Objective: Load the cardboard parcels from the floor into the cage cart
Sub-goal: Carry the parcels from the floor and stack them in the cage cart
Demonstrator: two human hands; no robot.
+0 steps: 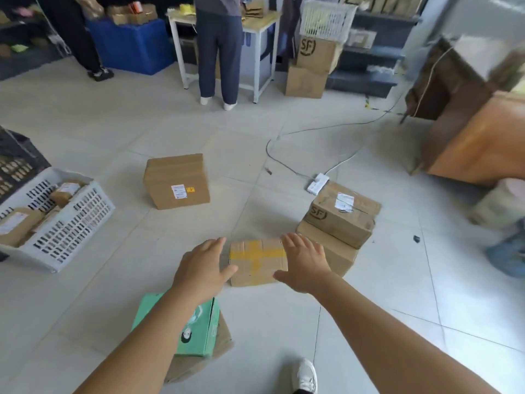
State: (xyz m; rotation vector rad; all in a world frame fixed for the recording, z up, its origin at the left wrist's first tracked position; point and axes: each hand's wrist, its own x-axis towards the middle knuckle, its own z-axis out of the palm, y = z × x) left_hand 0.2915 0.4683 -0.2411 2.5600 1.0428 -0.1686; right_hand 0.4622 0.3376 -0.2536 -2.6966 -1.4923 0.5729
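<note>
Both hands, left (203, 267) and right (305, 263), each grip released, flank a yellow-taped parcel (257, 263) on bare floor (113, 280); stacked boxes (338, 231) just right.

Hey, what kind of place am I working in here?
Most likely a parcel sorting or courier pickup room. Taped cardboard parcels with shipping labels sit scattered on the tiled floor, a white plastic crate holds more small packages, and boxes printed SF are stacked by the shelving.
</note>
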